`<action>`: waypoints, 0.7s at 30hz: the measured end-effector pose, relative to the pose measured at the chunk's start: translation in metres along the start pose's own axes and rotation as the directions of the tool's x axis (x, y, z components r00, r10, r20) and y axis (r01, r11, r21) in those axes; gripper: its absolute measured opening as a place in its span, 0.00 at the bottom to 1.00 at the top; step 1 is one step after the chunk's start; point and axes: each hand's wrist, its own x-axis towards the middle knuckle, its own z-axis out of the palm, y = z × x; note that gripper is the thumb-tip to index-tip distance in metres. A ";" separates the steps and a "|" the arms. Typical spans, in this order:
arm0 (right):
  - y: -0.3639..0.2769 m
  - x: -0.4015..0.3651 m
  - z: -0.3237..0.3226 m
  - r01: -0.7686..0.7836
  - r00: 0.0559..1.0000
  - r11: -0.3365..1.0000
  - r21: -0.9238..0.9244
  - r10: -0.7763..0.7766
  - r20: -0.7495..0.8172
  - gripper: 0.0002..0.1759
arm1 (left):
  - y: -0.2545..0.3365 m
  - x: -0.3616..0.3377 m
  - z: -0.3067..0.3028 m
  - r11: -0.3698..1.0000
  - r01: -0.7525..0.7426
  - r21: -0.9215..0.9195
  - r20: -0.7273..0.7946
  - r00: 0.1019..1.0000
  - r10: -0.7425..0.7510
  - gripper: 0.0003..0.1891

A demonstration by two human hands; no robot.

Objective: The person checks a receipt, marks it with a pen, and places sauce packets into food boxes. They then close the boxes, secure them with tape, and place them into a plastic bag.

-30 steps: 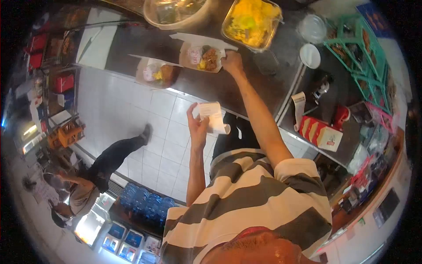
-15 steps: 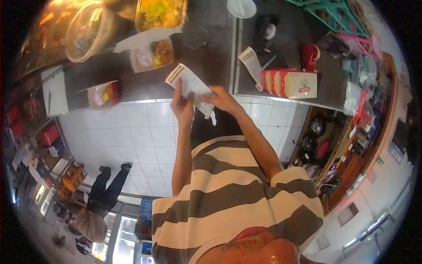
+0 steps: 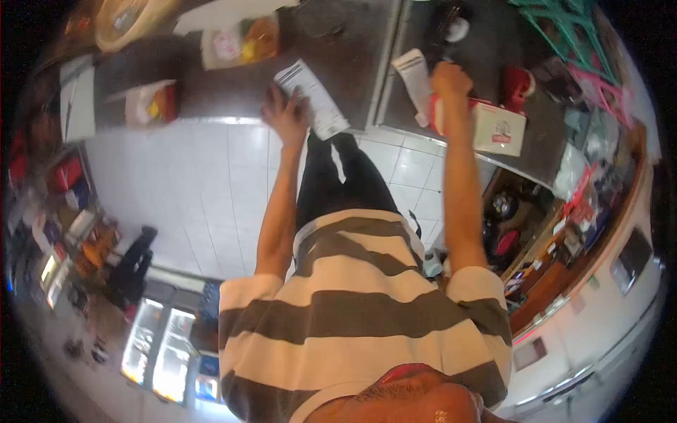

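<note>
My left hand (image 3: 288, 116) lies at the left edge of a printed paper slip (image 3: 319, 102), fingers spread and touching it. The slip lies over the counter's front edge. Further right, my right hand (image 3: 451, 81) is closed above the row of red and cream boxes (image 3: 499, 131); whatever its fingers hold is hidden. A second paper slip (image 3: 413, 76) sits just left of that hand, at the boxes' left end.
Food boxes stand on the dark counter (image 3: 233, 88): one (image 3: 243, 44) at the back, another (image 3: 151, 104) at left. A red tape dispenser (image 3: 518, 88) and teal rack (image 3: 571, 35) are at right. Another person (image 3: 130, 271) is behind at left.
My right hand has let go of the paper slip and moved right to the boxes. The slip has come down at the counter edge under my left fingers. The view has shifted.
</note>
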 end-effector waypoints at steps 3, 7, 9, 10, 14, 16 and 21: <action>-0.006 0.010 0.005 0.051 0.996 0.995 -0.088 -0.044 0.082 0.18 | 0.001 -0.001 -0.006 0.998 0.054 0.037 0.076 0.995 -0.057 0.26; 0.003 0.050 0.062 -0.097 0.990 0.993 -0.070 0.103 0.096 0.22 | 0.002 0.000 -0.030 0.999 0.038 -0.028 0.210 0.977 -0.032 0.42; -0.002 0.044 0.064 -0.124 0.991 0.991 -0.044 0.126 0.044 0.23 | -0.004 0.000 -0.035 0.998 -0.013 -0.063 0.266 0.963 0.029 0.50; -0.003 0.039 0.065 -0.166 0.986 0.986 -0.002 0.166 -0.010 0.24 | -0.005 0.001 -0.036 0.998 0.007 -0.059 0.264 0.964 0.009 0.50; -0.025 -0.003 0.027 -0.189 0.979 0.982 0.000 0.188 -0.080 0.23 | -0.008 -0.002 -0.029 0.998 -0.018 -0.066 0.228 0.973 0.033 0.50; -0.027 0.003 0.035 -0.176 0.981 0.984 -0.014 0.174 -0.090 0.23 | -0.007 -0.002 -0.029 0.999 -0.003 -0.037 0.240 0.971 0.011 0.51; -0.020 0.011 0.056 -0.205 0.974 0.979 -0.022 0.202 -0.098 0.21 | -0.007 -0.005 -0.028 0.998 0.020 -0.052 0.228 0.974 -0.008 0.52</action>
